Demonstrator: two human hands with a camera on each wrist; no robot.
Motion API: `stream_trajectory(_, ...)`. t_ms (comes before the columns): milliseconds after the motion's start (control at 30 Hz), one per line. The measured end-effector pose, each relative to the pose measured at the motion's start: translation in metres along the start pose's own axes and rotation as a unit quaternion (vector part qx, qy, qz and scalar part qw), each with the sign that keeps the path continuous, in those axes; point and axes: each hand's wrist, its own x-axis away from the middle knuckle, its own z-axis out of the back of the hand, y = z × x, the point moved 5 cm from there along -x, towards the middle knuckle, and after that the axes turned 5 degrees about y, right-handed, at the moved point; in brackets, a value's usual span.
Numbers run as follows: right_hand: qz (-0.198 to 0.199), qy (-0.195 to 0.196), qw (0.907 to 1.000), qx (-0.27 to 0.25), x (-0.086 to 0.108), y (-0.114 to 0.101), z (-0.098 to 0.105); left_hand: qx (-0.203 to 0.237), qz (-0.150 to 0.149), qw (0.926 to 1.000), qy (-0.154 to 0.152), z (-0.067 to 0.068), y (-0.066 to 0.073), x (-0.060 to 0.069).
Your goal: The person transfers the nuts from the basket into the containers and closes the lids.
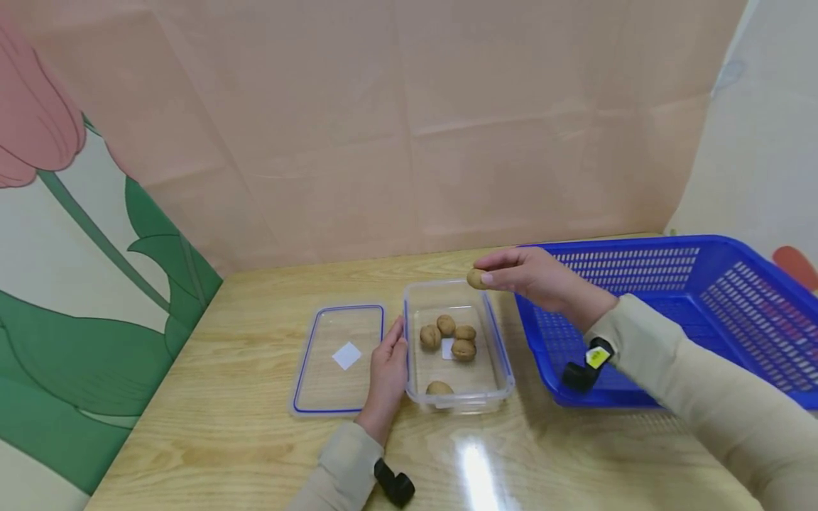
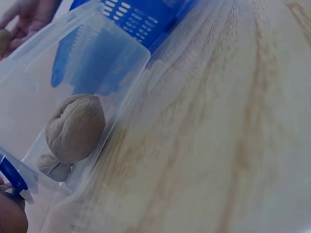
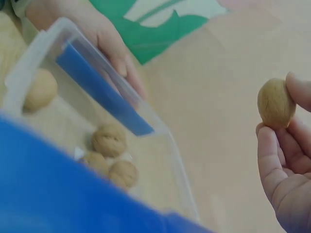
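Observation:
My right hand pinches a walnut between thumb and fingers, over the far right corner of a clear plastic box. In the right wrist view the same walnut shows whole at the fingertips. Several walnuts lie in the box, most grouped near its middle around a white label and one at the near wall. My left hand rests along the box's left wall with its fingers extended. Through that wall, the left wrist view shows a walnut close up.
A clear lid with a blue seal lies flat on the wooden table, left of the box. To the right stands a large blue plastic basket, partly behind my right forearm. A pinkish-beige sheet covers the wall behind.

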Motion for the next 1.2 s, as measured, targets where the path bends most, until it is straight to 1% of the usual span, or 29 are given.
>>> stream_trajectory(200, -0.02, -0.002, 0.9996, 0.018, -0.002, 0.002, -0.02, 0.005, -0.004, 1.0, 0.001, 0.0, -0.001, -0.002)
stream_trajectory(367, -0.032, -0.013, 0.999, 0.027, -0.004, 0.007, -0.032, 0.005, -0.007, 1.0, 0.001, -0.001, 0.0, -0.001)
stream_trajectory(467, -0.036, -0.02, 0.9987, 0.029, -0.006, 0.01, -0.036, 0.001, -0.004, 1.0, 0.002, -0.001, 0.001, 0.0)
stream_trajectory(567, -0.039, -0.019, 0.9989, 0.018, -0.007, 0.014, -0.039, -0.003, -0.003, 1.0, 0.002, -0.002, 0.001, 0.001)
stream_trajectory(767, -0.042, -0.002, 0.9991, 0.002, -0.005, 0.018, -0.04, 0.006, -0.008, 0.9999, 0.002, -0.005, 0.003, 0.0)
stream_trajectory(900, -0.042, 0.008, 0.9991, 0.007, 0.001, 0.018, -0.04, 0.01, 0.011, 0.9999, -0.004, -0.005, 0.002, -0.001)
stream_trajectory(967, -0.043, 0.009, 0.999, -0.002, 0.006, 0.016, -0.042, 0.013, 0.022, 0.9997, -0.006, -0.004, 0.002, -0.001)
stream_trajectory(1033, -0.041, 0.013, 0.9988, -0.024, 0.011, 0.013, -0.045, 0.017, 0.034, 0.9993, -0.007, -0.004, 0.002, -0.002)
stream_trajectory(1100, -0.039, 0.023, 0.9978, -0.047, 0.017, 0.01, -0.048, 0.037, 0.043, 0.9983, -0.015, -0.005, 0.002, -0.004)
stream_trajectory(1200, -0.039, 0.038, 0.9961, -0.069, 0.023, 0.004, -0.057, 0.073, 0.058, 0.9951, -0.034, -0.006, 0.006, -0.008)
